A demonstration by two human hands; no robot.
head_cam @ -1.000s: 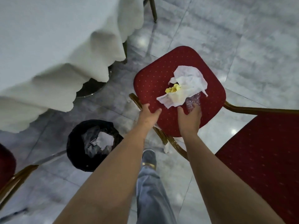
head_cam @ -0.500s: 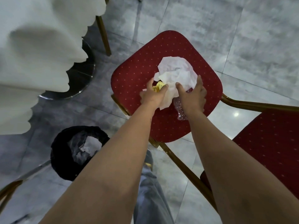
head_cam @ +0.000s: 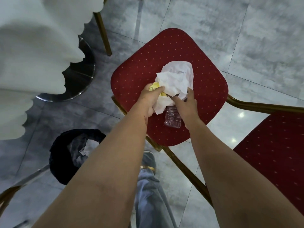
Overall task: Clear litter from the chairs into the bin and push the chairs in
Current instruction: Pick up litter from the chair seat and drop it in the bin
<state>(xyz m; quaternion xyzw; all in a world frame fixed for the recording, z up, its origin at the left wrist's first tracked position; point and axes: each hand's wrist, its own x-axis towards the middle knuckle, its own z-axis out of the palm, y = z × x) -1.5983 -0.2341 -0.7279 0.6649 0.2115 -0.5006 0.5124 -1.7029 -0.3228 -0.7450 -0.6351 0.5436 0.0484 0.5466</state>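
A red dotted chair seat with a gold frame holds a heap of litter. The heap is crumpled white paper, a yellow scrap and a crushed clear plastic bottle. My left hand is closed around the yellow scrap and the paper's left edge. At the heap's right side, my right hand grips the paper and the bottle's top. A black-lined bin with paper inside stands on the floor at lower left, partly hidden by my left forearm.
A white-draped table on a round metal base fills the upper left. The chair's red backrest is at right. Another gold chair leg stands behind. My shoe and jeans leg are below on the grey tiles.
Both hands went from the seat's front edge onto the litter and closed on it, bunching the paper together. The view shifted closer over the chair.
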